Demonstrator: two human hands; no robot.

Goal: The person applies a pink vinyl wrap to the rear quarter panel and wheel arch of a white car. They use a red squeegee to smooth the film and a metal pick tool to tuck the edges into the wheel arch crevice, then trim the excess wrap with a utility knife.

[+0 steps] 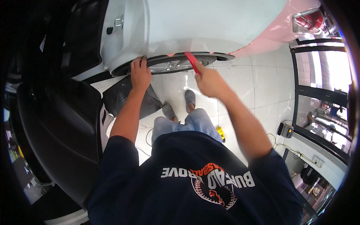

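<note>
In front of me is the side of a white car body point(195, 22), with a black-edged wheel arch point(165, 58) curving above a tyre and silver wheel point(174, 66). My right hand point(210, 80) is closed round a flat red strip-shaped tool point(192, 61). The tool's far end meets the lower edge of the bodywork at the arch. At the left part of the same arch, my left hand point(140, 74) rests with its fingers extended against the edge. Its fingertips touch the panel, and I see nothing held in it.
An open car door with a black inner panel point(63, 127) stands at my left. A dark mat point(123, 98) lies by the wheel. Behind my feet is a yellow canister point(220, 134) on the tiled floor. Pink bodywork and a red tail light point(310, 21) are at far right, near windows.
</note>
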